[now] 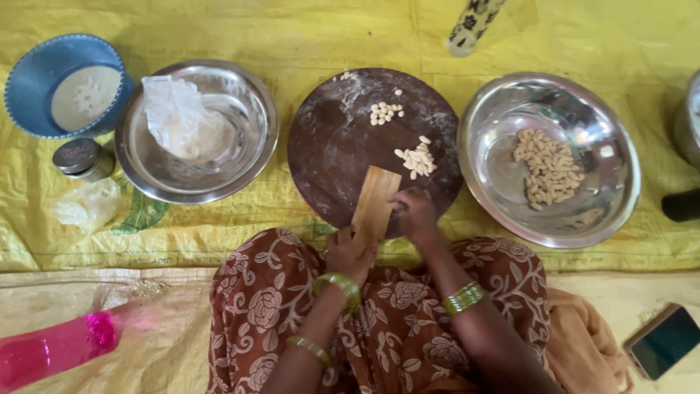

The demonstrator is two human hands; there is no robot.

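My left hand (348, 253) grips the near end of a small ridged wooden board (375, 204) that leans on a round dark wooden board (335, 146). My right hand (415, 214) presses its fingers against the small board's right side; what lies under the fingers is hidden. Two small heaps of pale shaped dough pieces (415, 158) lie on the round board. A steel bowl (481, 138) to the right holds several more shaped pieces (547, 169).
Left of the board, a steel bowl (255, 109) holds dough under clear plastic (175, 113). A blue bowl (29, 80) with flour and a small tin (80, 157) sit at far left. A pink bottle (55, 346) lies near left, a phone (665, 341) near right.
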